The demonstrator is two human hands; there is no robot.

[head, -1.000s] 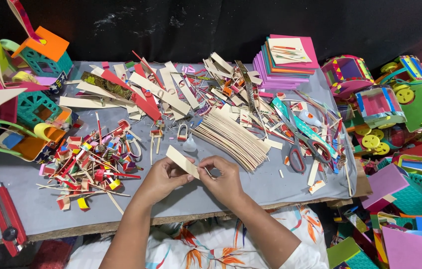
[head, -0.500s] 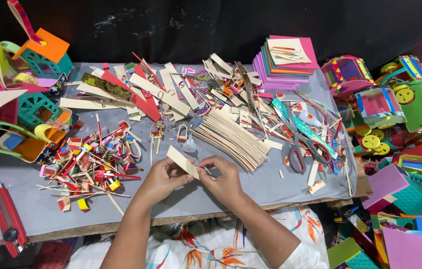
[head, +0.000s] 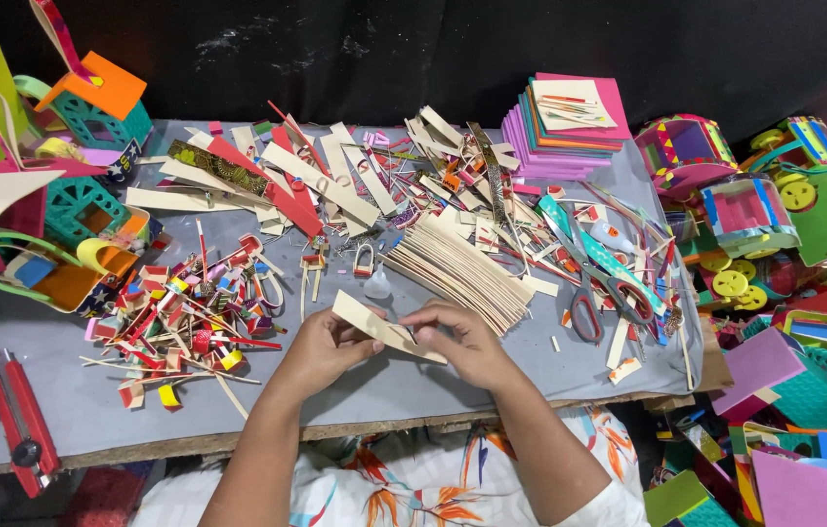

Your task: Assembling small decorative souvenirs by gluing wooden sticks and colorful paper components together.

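Cream card strip; grey table cover; pink paper stack; red-handled scissors; white floral shirt.

Cream card strip held between both hands

A flat, pale cream card strip, long and narrow with straight cut edges, sits tilted: its upper end points up and to the person's left, its lower end slopes down toward the right. The left hand pinches it from below near the upper part, thumb over its face. The right hand covers the lower end, fingertips pressed on it. The strip's upper corner sticks out clear above the left hand. It is lifted just off the grey tabletop, directly between the two hands.
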